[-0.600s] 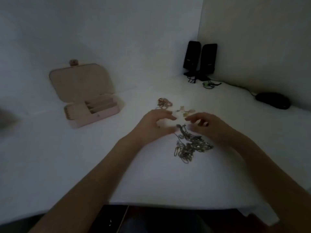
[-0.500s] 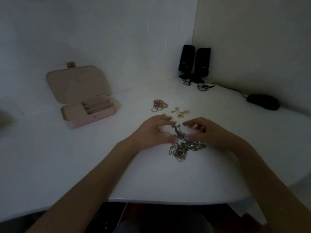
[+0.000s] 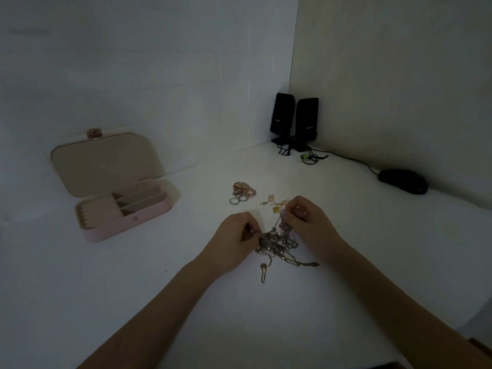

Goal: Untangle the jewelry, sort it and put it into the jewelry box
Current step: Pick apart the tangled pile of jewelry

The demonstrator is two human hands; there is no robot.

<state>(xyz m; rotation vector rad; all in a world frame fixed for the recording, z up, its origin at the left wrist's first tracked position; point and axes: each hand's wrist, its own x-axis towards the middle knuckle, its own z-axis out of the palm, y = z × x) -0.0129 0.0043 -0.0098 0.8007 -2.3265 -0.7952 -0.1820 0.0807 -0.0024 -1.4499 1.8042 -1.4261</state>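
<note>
A tangled clump of metal chains (image 3: 278, 245) hangs between my two hands, just above the white table. My left hand (image 3: 234, 241) pinches its left side. My right hand (image 3: 306, 222) pinches a strand at its top and holds it higher. Loose chain ends trail onto the table below the clump. Beyond it lie a small pile of rings (image 3: 241, 191) and a few small gold pieces (image 3: 274, 205). The pink jewelry box (image 3: 125, 211) stands open at the left, lid up, with its dividers showing.
Two black speakers (image 3: 294, 119) stand in the far corner with cables in front of them. A black computer mouse (image 3: 403, 181) lies at the right by the wall. The table's front edge curves away at the lower right.
Both hands have closed on the chain clump and raised it off the table; before, they hovered over it with fingers apart. The chain ends now dangle lower.
</note>
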